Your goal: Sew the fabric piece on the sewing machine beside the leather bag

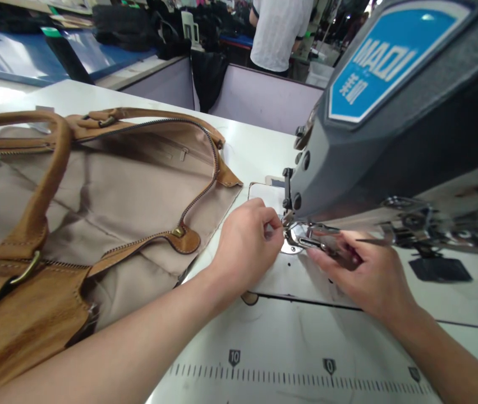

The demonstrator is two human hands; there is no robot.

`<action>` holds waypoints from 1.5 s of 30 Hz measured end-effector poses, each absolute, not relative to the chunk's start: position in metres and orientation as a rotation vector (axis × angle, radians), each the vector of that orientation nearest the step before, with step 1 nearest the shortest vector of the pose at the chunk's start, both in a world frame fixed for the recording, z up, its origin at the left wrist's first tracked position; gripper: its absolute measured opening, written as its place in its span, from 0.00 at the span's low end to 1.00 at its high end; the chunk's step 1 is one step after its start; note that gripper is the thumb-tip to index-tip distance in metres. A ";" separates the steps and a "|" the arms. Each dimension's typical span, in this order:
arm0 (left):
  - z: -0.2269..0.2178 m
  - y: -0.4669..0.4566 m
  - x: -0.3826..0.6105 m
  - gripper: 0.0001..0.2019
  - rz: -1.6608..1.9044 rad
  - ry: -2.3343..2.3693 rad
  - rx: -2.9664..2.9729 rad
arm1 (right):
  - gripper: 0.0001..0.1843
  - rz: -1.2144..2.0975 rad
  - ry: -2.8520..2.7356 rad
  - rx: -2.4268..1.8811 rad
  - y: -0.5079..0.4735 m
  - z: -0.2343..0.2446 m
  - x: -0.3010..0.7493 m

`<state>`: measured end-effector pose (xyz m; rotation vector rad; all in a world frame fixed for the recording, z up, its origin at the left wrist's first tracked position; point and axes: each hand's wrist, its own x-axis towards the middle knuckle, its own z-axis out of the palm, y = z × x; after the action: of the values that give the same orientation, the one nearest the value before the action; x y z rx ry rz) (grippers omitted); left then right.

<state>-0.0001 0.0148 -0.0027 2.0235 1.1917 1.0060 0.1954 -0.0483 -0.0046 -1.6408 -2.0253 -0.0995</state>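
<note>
My left hand (249, 238) is closed in a pinch beside the needle area of a grey sewing machine (331, 163). Whatever lies between its fingertips, if anything, is too small to see. On the other side of the needle area, my right hand (373, 275) grips a small two-pronged metal tool (312, 243), its prongs pointing at the round metal plate (293, 247). The tool's exact kind is unclear. A tan leather bag (15, 314) with a beige lining (138, 185) lies unzipped to the left, partly behind my left forearm.
A printed ruler scale (281, 377) runs along the front of the white table (205, 359). Behind the table stand a pale partition (260, 98) and a person in a white top (279, 33). A dark thread cone with a green top (64, 53) is at back left.
</note>
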 end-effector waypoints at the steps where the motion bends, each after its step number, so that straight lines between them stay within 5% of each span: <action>1: -0.003 0.015 0.000 0.08 1.012 1.189 2.018 | 0.12 -0.084 -2.010 -1.601 -0.050 -0.004 0.194; 27: -0.001 0.035 -0.007 0.09 1.339 1.260 1.383 | 0.13 -0.180 -2.084 -1.687 -0.057 -0.004 0.173; 35: 0.002 0.036 -0.006 0.11 1.283 1.257 1.403 | 0.13 0.295 -1.759 -1.910 -0.043 0.006 0.172; 45: -0.001 0.034 -0.006 0.10 1.297 1.214 1.433 | 0.16 0.193 -1.602 -1.924 -0.044 -0.009 0.176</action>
<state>-0.0061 0.0345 -0.0013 1.4325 1.2139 1.2974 0.1764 -0.0443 -0.0093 -1.9245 -1.6023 0.1930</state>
